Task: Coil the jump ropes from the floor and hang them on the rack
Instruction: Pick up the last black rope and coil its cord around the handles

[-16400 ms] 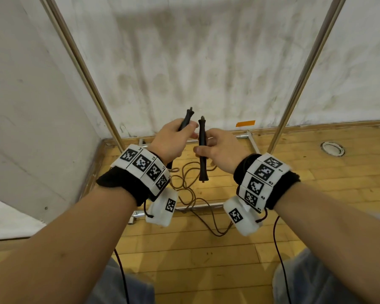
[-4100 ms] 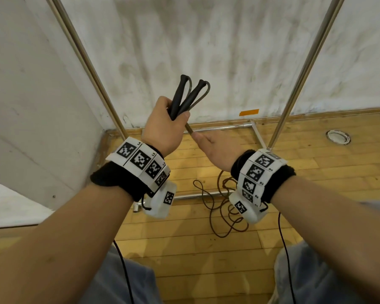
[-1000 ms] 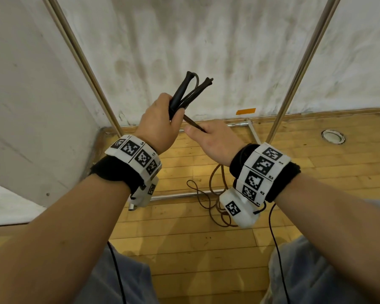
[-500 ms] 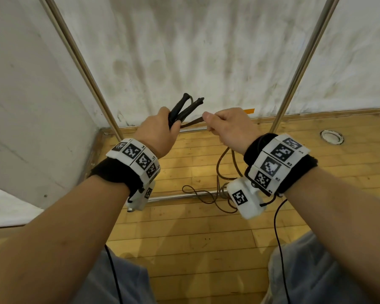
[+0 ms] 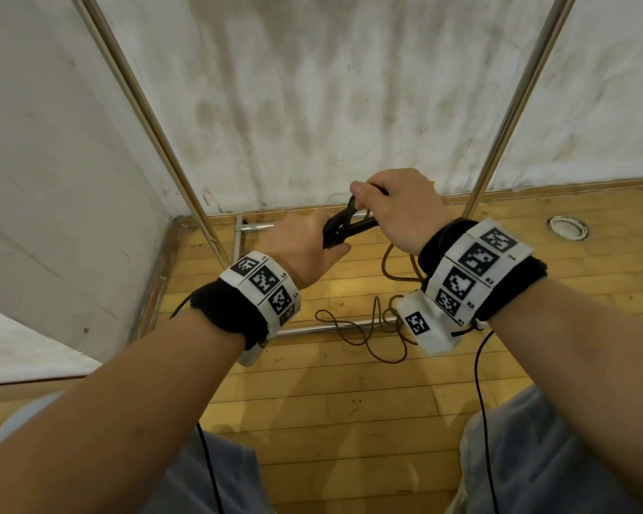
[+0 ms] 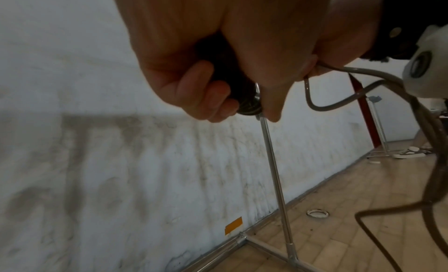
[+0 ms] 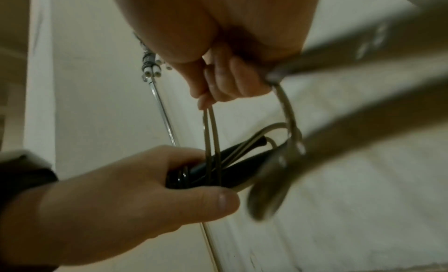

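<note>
My left hand [image 5: 305,243] grips both black jump-rope handles [image 5: 340,228] together, held roughly level in front of me. In the right wrist view the handles [image 7: 218,167] lie across the left palm with two strands of cord over them. My right hand [image 5: 394,209] sits just above the handle tips and pinches the brown cord [image 7: 211,130], drawn taut over the handles. The rest of the cord [image 5: 364,328] hangs down under my right wrist and lies tangled on the wooden floor. In the left wrist view the left hand's fingers [image 6: 208,96] curl round a handle end [image 6: 247,101].
Two slanted metal rack poles [image 5: 153,120] [image 5: 513,105] rise either side of my hands, with base bars [image 5: 331,330] on the floor. A stained white wall stands behind, another wall on the left. A round floor fitting [image 5: 567,227] lies at right. My knees show at the bottom.
The left hand has lowered and tipped the handles from upright to nearly level. The right hand has moved up and over the handle tips, carrying the cord across them.
</note>
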The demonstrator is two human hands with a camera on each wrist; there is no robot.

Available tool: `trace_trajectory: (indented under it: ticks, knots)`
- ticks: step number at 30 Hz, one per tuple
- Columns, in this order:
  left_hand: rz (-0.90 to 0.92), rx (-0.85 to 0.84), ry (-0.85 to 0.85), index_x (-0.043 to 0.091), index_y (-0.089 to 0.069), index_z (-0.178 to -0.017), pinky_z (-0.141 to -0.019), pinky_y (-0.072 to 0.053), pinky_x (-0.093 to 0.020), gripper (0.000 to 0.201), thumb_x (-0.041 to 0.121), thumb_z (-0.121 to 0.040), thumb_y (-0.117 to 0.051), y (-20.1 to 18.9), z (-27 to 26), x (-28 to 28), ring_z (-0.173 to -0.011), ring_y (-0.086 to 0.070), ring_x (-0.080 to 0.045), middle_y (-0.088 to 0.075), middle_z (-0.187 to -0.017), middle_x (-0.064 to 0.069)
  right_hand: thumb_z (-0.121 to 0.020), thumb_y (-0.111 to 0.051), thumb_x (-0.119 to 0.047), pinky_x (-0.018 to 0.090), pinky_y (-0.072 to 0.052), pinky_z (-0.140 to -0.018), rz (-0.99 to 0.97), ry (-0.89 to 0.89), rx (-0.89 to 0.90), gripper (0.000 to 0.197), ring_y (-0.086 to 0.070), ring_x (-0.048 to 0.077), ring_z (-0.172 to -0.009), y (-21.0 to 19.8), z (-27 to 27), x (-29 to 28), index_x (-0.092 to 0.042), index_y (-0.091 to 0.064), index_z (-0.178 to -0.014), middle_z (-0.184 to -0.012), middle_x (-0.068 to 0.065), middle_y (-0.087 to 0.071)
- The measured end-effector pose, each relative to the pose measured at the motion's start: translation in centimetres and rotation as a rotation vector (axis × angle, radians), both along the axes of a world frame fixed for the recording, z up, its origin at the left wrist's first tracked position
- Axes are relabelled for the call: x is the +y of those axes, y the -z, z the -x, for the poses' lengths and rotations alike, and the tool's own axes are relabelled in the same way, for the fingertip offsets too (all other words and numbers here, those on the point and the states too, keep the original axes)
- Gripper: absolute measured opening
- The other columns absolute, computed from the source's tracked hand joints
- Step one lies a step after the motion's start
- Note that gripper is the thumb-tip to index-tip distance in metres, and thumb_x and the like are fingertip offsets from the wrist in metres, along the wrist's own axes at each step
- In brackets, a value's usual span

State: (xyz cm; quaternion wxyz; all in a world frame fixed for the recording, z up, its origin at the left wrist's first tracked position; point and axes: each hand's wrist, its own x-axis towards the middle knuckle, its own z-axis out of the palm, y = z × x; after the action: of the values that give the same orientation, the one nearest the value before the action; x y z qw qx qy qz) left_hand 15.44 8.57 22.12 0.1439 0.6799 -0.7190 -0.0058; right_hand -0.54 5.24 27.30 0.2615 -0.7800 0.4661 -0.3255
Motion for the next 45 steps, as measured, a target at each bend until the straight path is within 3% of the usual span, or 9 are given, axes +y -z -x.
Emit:
trace_trajectory:
  ticks: [4,7,14,20,23,28,34,41,45]
  knots:
    - [-0.014,0.010,0.062,0.024,-0.050,-0.099,-0.048,-0.027,-0.021,0.022,0.044,-0.090,-0.053,0.1,0.8,0.1,-0.058,-0.044,-0.008,-0.046,-0.070,0.013,-0.095,-0.046,-0.035,0.014,-0.031,-0.049,0.080,0.062,0.103,0.038,-0.045,0.008,-0.052,0.1,0.5,-0.6,-0.010,-0.065,-0.074,-0.057,-0.005,-0.050]
    - [-0.037,-0.027,0.098,0.029,-0.040,-0.092,-0.045,-0.026,-0.024,0.015,0.041,-0.092,-0.049,-0.1,1.0,0.3,-0.060,-0.046,-0.010,-0.053,-0.080,0.009,-0.094,-0.049,-0.037,0.027,-0.042,-0.060,0.075,0.070,0.115,0.039,-0.055,0.018,-0.063,0.4,0.8,-1.1,-0.006,-0.068,-0.079,-0.066,0.004,-0.060]
    - [-0.021,-0.038,0.131,0.030,-0.041,-0.086,-0.045,-0.026,-0.023,0.015,0.042,-0.087,-0.049,-0.8,1.4,1.1,-0.057,-0.045,-0.006,-0.051,-0.070,0.012,-0.089,-0.054,-0.043,0.023,-0.033,-0.051,0.071,0.073,0.114,0.039,-0.043,0.009,-0.053,0.7,1.1,-2.2,-0.009,-0.068,-0.076,-0.057,-0.004,-0.049]
    - [-0.008,0.201,0.295,0.022,-0.054,-0.074,-0.050,-0.037,-0.025,0.013,0.032,-0.080,-0.058,-2.9,0.6,2.2,-0.055,-0.052,-0.014,-0.055,-0.059,0.005,-0.084,-0.061,-0.046,0.023,-0.033,-0.053,-0.154,-0.048,0.012,0.046,-0.037,0.014,-0.052,0.7,2.3,-3.3,-0.001,-0.065,-0.073,-0.057,0.005,-0.041]
    - [0.014,0.341,0.264,0.025,-0.056,-0.072,-0.048,-0.037,-0.019,0.008,0.033,-0.074,-0.055,-4.0,0.5,2.8,-0.052,-0.053,-0.009,-0.054,-0.056,0.007,-0.085,-0.061,-0.042,0.013,-0.035,-0.046,-0.358,-0.148,-0.086,0.046,-0.037,0.007,-0.042,1.1,2.3,-3.0,0.002,-0.060,-0.072,-0.046,-0.005,-0.041]
    - [0.184,0.545,0.151,0.034,-0.046,-0.061,-0.044,-0.034,-0.013,0.013,0.033,-0.071,-0.055,-5.0,0.8,2.7,-0.049,-0.047,-0.002,-0.046,-0.049,0.009,-0.094,-0.051,-0.021,0.020,-0.035,-0.043,-0.472,-0.156,-0.258,0.025,-0.039,0.009,-0.043,2.1,0.8,-1.6,-0.016,-0.058,-0.070,-0.047,-0.009,-0.049]
    - [0.241,0.806,-0.118,0.007,-0.058,-0.072,-0.052,-0.044,-0.037,0.028,0.034,-0.070,-0.052,-4.7,0.8,1.0,-0.055,-0.053,-0.025,-0.063,-0.065,-0.016,-0.097,-0.037,-0.045,0.025,-0.025,-0.043,-0.533,-0.170,-0.320,0.050,-0.028,0.012,-0.042,2.4,-2.0,1.0,-0.017,-0.044,-0.057,-0.050,-0.004,-0.037]
    - [0.177,0.977,-0.129,0.019,-0.058,-0.077,-0.048,-0.041,-0.030,0.013,0.028,-0.077,-0.048,-4.4,0.9,0.2,-0.044,-0.050,-0.012,-0.057,-0.056,0.001,-0.099,-0.031,-0.043,0.026,-0.027,-0.048,-0.420,-0.055,-0.217,0.049,-0.032,0.011,-0.042,1.9,-3.0,2.5,-0.016,-0.043,-0.060,-0.052,-0.005,-0.037]
    - [0.252,0.967,-0.149,0.022,-0.051,-0.078,-0.057,-0.044,-0.037,0.008,0.027,-0.083,-0.049,-5.2,1.0,-0.3,-0.055,-0.053,-0.017,-0.058,-0.061,0.003,-0.095,-0.048,-0.034,0.020,-0.034,-0.051,-0.058,-0.040,-0.076,0.016,-0.048,0.002,-0.060,2.0,-2.1,1.6,-0.020,-0.055,-0.097,-0.070,-0.012,-0.051]
